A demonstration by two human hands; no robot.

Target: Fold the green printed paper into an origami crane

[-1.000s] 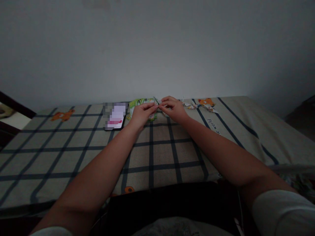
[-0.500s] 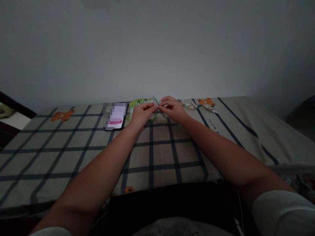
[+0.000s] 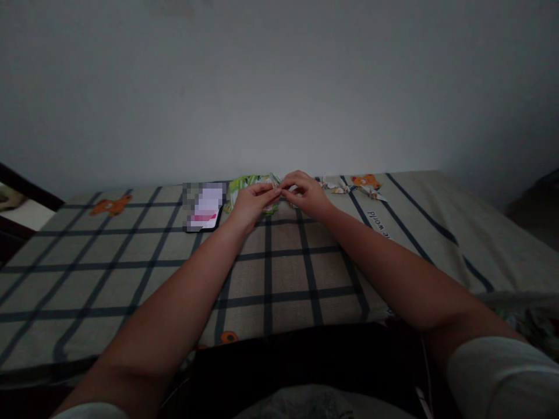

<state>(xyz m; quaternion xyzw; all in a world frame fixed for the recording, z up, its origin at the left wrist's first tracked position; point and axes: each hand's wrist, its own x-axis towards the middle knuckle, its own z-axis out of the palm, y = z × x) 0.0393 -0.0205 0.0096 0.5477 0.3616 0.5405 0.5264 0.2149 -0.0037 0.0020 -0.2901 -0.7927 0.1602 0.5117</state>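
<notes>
Between the fingertips of both hands is a small, pale green and white piece of paper, its lower part hidden by the fingers. My left hand pinches it from the left. From the right, my right hand grips it with thumb and forefinger, the other fingers curled. Green printed sheets lie under and behind my left hand. To the right of my right hand, several small folded or twisted paper pieces with coloured print lie in a row on the cloth.
A phone with its screen lit and partly blurred out lies left of the green sheets. The checked tablecloth has printed bears. A pale wall stands right behind the table. Dark wooden bars show at the far left.
The paper between my fingertips has turned a little and shows a wider, paler face. My right hand has shifted very slightly; the phone and the other papers stay put.
</notes>
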